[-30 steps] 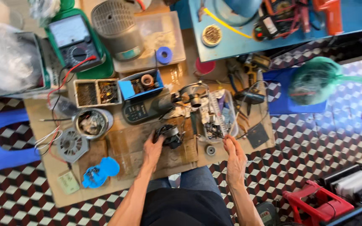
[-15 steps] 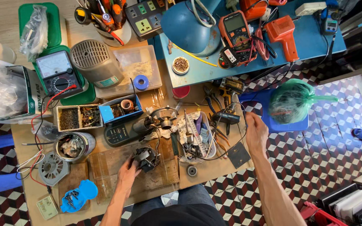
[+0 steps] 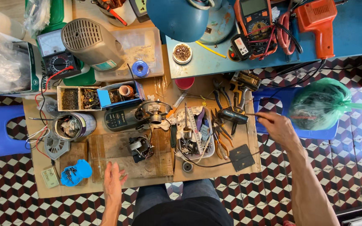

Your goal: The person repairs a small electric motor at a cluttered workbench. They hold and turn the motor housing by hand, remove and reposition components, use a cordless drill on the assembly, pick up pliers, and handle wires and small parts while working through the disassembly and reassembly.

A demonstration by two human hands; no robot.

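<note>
On the low cardboard-covered bench (image 3: 231,167) below me, my left hand (image 3: 113,184) lay flat, palm down, fingers spread apart and holding nothing — resting on the wooden board (image 3: 118,161) near its front edge. Just beyond it, w/ a small gap between, sat the small motor assembly (image 3: 140,146) w/ copper windings, upright on the same board; the hand wasn't touching it.

My right hand (image 3: 278,125) was stretched out well to the right, at the bench's right edge, next to the blue stool (image 3: 269,98) carrying the green plastic bag (image 3: 321,102). Fingers were curled together and pinched on a thin rod-like tool (image 3: 254,114), prob. the shaft of a screwdriver or probe; I couldn't tell which. Its tip pointed left toward the black cordless drill (image 3: 236,114).

Between the 2 hands: a white tray (image 3: 195,138) crammed w/ pliers, cutters and screws, and a black square pad (image 3: 242,157) near the front right. Left of the motor stood a round tin (image 3: 74,125) of bits, a grey fan cover (image 3: 56,144) and a blue plastic piece (image 3: 76,172). Farther back — an analog meter (image 3: 55,56), a grey motor housing (image 3: 91,39), a blue tape roll (image 3: 140,68). On the blue table (image 3: 352,42) at the back were an orange multimeter (image 3: 254,21) and an orange drill (image 3: 317,23).
</note>
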